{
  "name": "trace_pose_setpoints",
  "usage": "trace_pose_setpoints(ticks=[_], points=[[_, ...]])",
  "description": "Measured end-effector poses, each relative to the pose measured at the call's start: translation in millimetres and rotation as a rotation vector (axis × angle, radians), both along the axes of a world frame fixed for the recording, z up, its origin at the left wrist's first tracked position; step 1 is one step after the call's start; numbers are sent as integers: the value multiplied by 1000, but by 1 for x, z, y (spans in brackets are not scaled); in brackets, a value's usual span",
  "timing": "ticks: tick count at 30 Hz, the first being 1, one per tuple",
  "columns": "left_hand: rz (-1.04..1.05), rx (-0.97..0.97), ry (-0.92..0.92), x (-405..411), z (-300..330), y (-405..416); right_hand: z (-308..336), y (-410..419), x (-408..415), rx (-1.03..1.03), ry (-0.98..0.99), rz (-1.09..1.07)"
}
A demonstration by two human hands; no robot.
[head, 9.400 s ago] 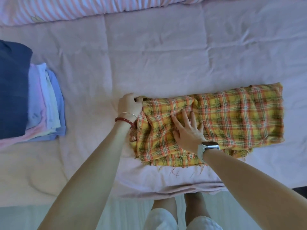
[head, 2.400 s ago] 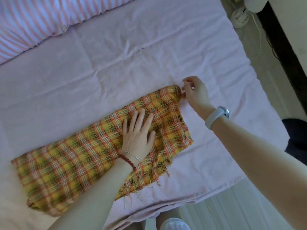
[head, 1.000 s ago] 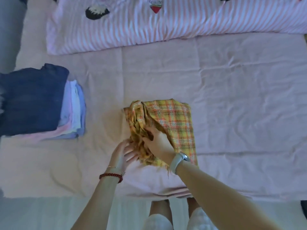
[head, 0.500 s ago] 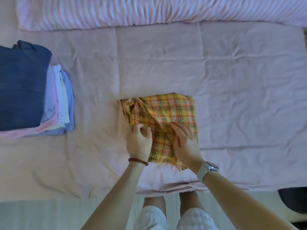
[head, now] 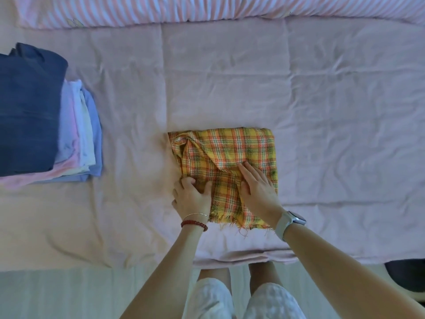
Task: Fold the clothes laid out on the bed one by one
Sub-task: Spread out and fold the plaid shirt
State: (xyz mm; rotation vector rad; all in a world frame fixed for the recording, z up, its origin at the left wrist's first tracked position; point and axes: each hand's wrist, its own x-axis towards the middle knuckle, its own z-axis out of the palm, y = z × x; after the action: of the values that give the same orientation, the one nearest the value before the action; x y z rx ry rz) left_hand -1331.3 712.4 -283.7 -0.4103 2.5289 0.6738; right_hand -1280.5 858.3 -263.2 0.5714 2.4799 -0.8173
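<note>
A yellow and orange plaid cloth (head: pixel 241 146) lies folded into a rough square near the front edge of the pink bed (head: pixel 230 77). Its left side is bunched and its frayed fringe points toward me. My left hand (head: pixel 192 196) is at the cloth's lower left edge, fingers curled round the fabric and thumb on top. My right hand (head: pixel 257 189) lies flat on the lower right part of the cloth, its straight fingers pressing down beside a crease.
A stack of folded clothes (head: pixel 76 134) with a dark blue garment (head: pixel 30 107) on top sits at the bed's left side. A pink striped duvet (head: pixel 161 8) runs along the far edge. A dark object (head: pixel 407 275) stands on the floor at the lower right.
The long plaid cloth has been folded over into a small square. In the last half second both hands stayed on its near edge, the left one shifting slightly left onto the edge.
</note>
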Motion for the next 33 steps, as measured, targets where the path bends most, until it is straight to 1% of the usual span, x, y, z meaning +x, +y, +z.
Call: trace_pose_setpoints(ticks=[3,5,7,10,12,13,15,16,18,19,21,23,26,28,30,31,33], points=[[-59,-107,-45,7,-5,-7,0,0,1,-10,-18,13],[-112,-104,-27,5,-7,-9,0,1,1,-9,-31,20],[-78,18,5,2,-6,-11,0,3,-1,-6,-38,29],[86,358,71,1,4,-26,2,2,-2,7,-35,41],[172,532,110,4,14,-44,3,1,-2,25,-50,66],[211,590,113,6,16,-55,3,0,-3,29,-66,83],[277,652,60,14,18,-71,4,-3,-5,26,-111,111],[280,641,16,19,18,-76,3,-4,-7,39,-130,125],[237,558,-76,28,14,-80,3,-6,-10,111,-147,165],[231,529,-129,30,11,-81,4,-8,-11,165,-135,193],[269,545,-178,24,14,-77,7,-11,-14,255,-55,260],[279,522,-119,9,17,-70,9,-14,-21,280,37,336],[175,441,38,-19,20,-49,7,-19,-36,282,89,459],[128,356,63,-33,14,-35,5,-22,-48,291,114,502],[168,314,101,-41,9,-27,3,-25,-58,312,104,528],[218,356,143,-43,8,-25,1,-26,-63,315,85,527],[385,539,229,-44,9,-27,-5,-27,-69,308,37,479]])
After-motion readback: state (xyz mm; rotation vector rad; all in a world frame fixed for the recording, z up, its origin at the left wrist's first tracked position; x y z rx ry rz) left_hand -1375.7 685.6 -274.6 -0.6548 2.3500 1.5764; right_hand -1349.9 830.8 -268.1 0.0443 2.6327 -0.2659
